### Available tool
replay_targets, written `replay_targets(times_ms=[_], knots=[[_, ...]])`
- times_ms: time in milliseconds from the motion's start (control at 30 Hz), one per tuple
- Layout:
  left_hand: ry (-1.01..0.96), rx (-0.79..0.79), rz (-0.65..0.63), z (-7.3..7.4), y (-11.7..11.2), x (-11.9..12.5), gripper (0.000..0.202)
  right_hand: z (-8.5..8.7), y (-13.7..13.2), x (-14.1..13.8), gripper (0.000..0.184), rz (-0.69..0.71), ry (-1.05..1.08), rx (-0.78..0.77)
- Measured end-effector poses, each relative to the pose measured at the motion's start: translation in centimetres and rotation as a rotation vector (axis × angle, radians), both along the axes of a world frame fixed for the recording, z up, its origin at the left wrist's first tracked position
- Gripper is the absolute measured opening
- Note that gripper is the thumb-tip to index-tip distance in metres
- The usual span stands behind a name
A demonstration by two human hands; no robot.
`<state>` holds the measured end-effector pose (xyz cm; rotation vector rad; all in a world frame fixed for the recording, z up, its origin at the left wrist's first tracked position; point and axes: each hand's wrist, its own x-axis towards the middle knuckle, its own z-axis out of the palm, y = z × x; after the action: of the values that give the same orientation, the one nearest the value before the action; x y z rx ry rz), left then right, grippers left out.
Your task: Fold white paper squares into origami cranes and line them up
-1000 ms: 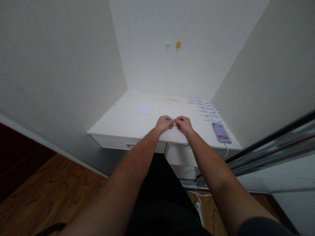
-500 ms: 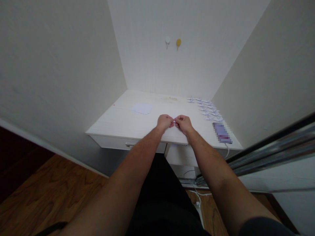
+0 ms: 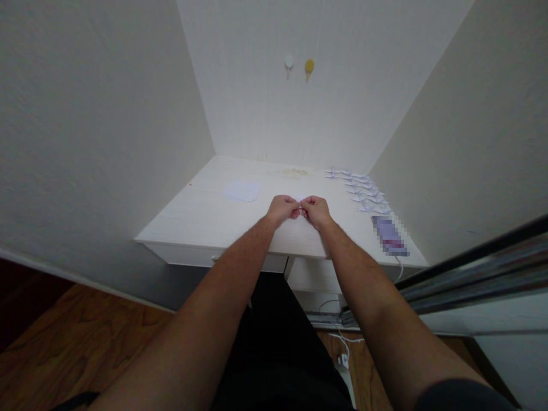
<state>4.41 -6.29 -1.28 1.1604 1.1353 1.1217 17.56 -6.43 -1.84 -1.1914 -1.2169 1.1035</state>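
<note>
Over the middle of the white desk [image 3: 201,214], my left hand [image 3: 283,209] and my right hand [image 3: 315,210] meet fingertip to fingertip. Both are closed in a pinch on a small piece of white paper [image 3: 300,201]. Most of that paper is hidden by the fingers, so its folded shape cannot be made out. To the left lies a small stack of white paper sheets [image 3: 242,190]. Rows of several folded paper cranes [image 3: 362,191] stand at the right rear of the desk.
A phone [image 3: 390,235], its screen blurred, lies at the desk's right front with a white cable [image 3: 399,268] running off the edge. Walls enclose the desk on three sides. A white hook [image 3: 289,63] and a yellow hook [image 3: 309,67] hang on the back wall.
My view has shifted slightly. Both hands keep their pinch on the paper, with the fingers a little closer together. The sheets, cranes and phone stay in place.
</note>
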Motion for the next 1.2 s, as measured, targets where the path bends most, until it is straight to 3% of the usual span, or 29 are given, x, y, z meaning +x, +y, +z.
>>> replay_targets(times_ms=[300, 867, 1200], knots=[[0.076, 0.051, 0.072, -0.9, 1.2, 0.0, 0.015, -0.3, 1.2, 0.0, 0.02, 0.031, -0.011, 0.0], [0.169, 0.064, 0.2, -1.0, -1.8, 0.0, 0.016, 0.2, -0.8, 0.1, 0.029, 0.163, 0.048, -0.04], [0.098, 0.01, 0.208, -0.6, -2.3, 0.1, 0.015, 0.1, -1.0, 0.1, 0.029, 0.178, 0.078, -0.045]])
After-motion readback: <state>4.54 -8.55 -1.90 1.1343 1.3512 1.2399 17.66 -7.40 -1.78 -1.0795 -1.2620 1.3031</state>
